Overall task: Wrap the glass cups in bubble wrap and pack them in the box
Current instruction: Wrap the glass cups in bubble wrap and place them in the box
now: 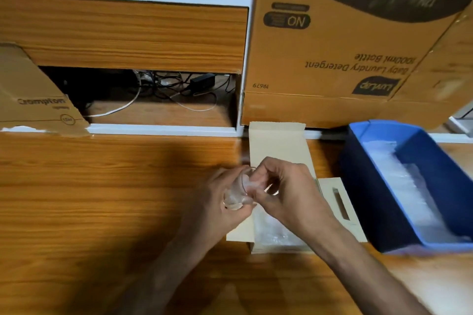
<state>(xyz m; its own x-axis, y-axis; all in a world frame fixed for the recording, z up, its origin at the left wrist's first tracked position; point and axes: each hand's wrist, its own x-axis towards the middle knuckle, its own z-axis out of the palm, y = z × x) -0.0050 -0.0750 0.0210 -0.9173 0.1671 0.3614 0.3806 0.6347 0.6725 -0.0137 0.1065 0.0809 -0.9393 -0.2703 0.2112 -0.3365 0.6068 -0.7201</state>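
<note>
Glass cup (238, 190) is being held above the wooden tabletop (102, 199), just left of and partly over the open cardboard box (279, 146); cup is lying tilted, long axis running from lower left to upper right, thick base pointing lower left toward the left palm, rim pointing upper right; motion blur is softening its outline. Left hand (217, 202) is cradling the cup from the left and underneath, fingers curling round the body; right hand (281, 186) is gripping at the rim end, fingers bent and pinching there; whether they are pinching glass or wrap, cannot tell. Cup is clear, smooth, cylindrical; a thin translucent film seems to be clinging to it. Box is pale plain card, rectangular, flaps folded outward, one flap showing a slot cutout; crinkled, glossy bubble wrap (276, 233) is sitting inside its near end. Blue plastic bin (363, 186) is standing right of the box, holding more translucent wrap sheet. Tabletop is orange-brown woodgrain, smooth; a large printed brown carton (332, 54) is standing behind.
</note>
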